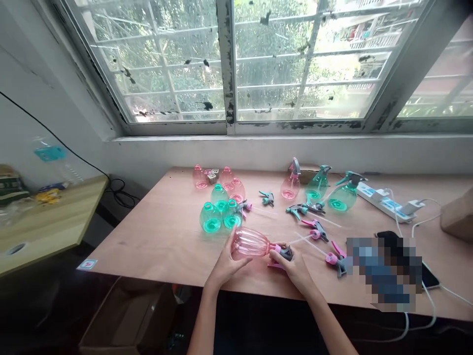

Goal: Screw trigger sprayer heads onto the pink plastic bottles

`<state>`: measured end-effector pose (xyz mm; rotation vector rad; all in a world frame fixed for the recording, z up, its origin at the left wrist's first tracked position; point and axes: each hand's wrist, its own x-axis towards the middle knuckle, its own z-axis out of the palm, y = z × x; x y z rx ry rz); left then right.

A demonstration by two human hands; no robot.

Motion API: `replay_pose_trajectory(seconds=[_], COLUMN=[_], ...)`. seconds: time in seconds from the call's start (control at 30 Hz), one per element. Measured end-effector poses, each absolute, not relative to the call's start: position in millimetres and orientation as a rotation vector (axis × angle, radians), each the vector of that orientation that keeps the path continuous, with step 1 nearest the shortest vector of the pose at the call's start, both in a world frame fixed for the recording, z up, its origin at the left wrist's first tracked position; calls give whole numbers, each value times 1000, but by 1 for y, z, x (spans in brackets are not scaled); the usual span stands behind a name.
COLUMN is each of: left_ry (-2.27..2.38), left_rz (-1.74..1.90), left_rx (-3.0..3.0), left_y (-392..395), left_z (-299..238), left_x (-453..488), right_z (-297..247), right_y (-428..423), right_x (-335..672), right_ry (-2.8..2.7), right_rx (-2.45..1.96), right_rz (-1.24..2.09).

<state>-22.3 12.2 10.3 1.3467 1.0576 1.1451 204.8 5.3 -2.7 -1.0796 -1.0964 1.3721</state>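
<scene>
A clear pink spray bottle (251, 242) lies sideways between my hands, just above the table. My left hand (229, 259) is wrapped round its base end. At the neck, my right hand (290, 264) grips the pink-and-grey spray head (284, 252), which meets the bottle's mouth. Whether it is fully screwed on I cannot tell. Beyond my left hand stand several open green bottles (212, 218) and pink bottles (236, 190) without heads. Loose pink-and-grey trigger heads (316, 230) with straws lie to the right, along with green-and-grey ones (295, 211).
Bottles with heads on, one pink (290, 187) and two green (343, 195), stand at the back right. A white power strip (386, 201), cables and a dark phone (430, 276) lie on the right. A cardboard box (125, 315) sits below the table's front edge.
</scene>
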Motion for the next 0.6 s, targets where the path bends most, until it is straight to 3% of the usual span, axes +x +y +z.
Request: replay_pose_trajectory(seconds=[0.6], left_ry=[1044], left_rz=[1171], left_rx=[1387], left_y=[15], left_z=[6], left_x=[-23], right_z=[-3], right_y=[-17], right_x=[185], right_ry=[-947], right_rx=[-1059], right_rz=[1186])
